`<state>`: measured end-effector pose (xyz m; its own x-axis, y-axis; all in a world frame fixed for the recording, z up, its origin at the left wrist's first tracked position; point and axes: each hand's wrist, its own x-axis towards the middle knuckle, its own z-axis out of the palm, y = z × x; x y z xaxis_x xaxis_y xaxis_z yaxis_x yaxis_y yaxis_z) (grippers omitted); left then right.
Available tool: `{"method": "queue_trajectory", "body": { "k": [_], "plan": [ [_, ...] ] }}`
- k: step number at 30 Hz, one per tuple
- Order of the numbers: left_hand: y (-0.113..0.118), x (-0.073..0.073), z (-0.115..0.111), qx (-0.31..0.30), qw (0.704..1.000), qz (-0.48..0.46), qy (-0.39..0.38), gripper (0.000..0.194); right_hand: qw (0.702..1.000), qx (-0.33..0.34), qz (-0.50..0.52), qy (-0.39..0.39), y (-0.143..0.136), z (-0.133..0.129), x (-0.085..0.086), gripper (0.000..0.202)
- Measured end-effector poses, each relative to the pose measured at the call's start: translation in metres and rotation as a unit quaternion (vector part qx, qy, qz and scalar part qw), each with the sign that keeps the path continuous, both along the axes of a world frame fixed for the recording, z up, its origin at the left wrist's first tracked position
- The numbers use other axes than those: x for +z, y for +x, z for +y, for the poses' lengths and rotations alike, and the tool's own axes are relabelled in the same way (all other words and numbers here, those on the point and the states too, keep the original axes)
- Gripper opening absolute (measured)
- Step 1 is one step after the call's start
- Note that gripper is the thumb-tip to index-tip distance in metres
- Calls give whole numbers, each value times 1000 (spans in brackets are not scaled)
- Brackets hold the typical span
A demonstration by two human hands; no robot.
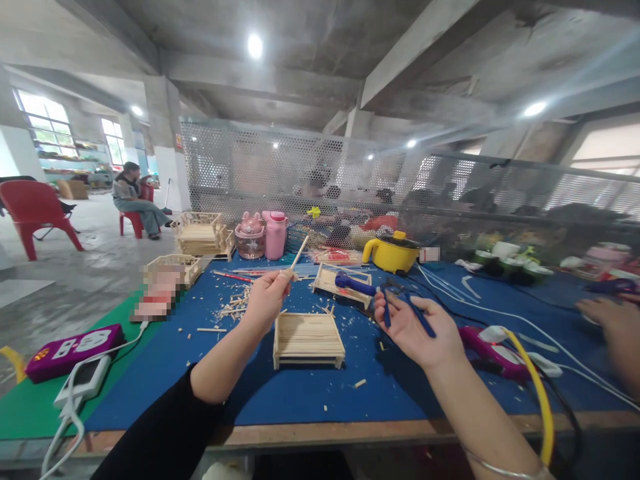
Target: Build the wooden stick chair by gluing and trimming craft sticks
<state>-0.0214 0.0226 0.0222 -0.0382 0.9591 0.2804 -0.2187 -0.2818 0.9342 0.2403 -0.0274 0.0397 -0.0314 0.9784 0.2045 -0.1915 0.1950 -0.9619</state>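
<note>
Pinched in my left hand [270, 297] is a thin wooden stick [300, 253], tilted up and to the right. My right hand [425, 327], palm up, holds blue-handled pliers [423, 317] with the handles spread apart. Between and below the hands, a small rack of wooden sticks [309, 337] stands on the blue mat [280, 403], touched by neither hand. Just past the pliers, a blue glue gun [355, 285] lies by another small stick-built piece [327, 279].
Cut stick bits [235, 307] litter the mat. Finished-looking stick frames [197, 233] stand back left, near a pink bottle [275, 235] and a yellow pot [393, 253]. A purple power strip [500, 353] and cables lie right. Another person's hand [610, 320] is at far right.
</note>
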Motion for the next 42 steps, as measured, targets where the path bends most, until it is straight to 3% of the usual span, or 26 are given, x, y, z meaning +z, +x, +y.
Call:
{"method": "queue_trajectory", "body": {
  "k": [3,6,11,15,30,33,37,42],
  "plan": [
    [0,4,-2,-28,998,-39,-40,33,998,22,-47,24,-18,5,-1,29],
    [0,5,-3,-32,998,-39,-33,32,974,3,-202,99,-35,4,3,62],
    [3,0,-5,-21,999,27,15,34,827,-4,-507,241,-59,-1,9,81],
    [5,-2,-9,-30,997,60,30,35,775,-10,-568,275,-67,0,6,83],
    [7,-4,-13,-36,986,140,87,39,772,-12,-578,264,-63,0,4,78],
    [7,-3,-15,-34,982,157,100,40,774,-8,-584,244,-63,2,6,67],
    [8,-2,-21,-80,977,148,128,37,779,8,-591,210,-62,2,8,49],
    [11,-5,-22,15,971,209,110,49,759,-11,-622,191,-69,-4,6,44]
  ]
}}
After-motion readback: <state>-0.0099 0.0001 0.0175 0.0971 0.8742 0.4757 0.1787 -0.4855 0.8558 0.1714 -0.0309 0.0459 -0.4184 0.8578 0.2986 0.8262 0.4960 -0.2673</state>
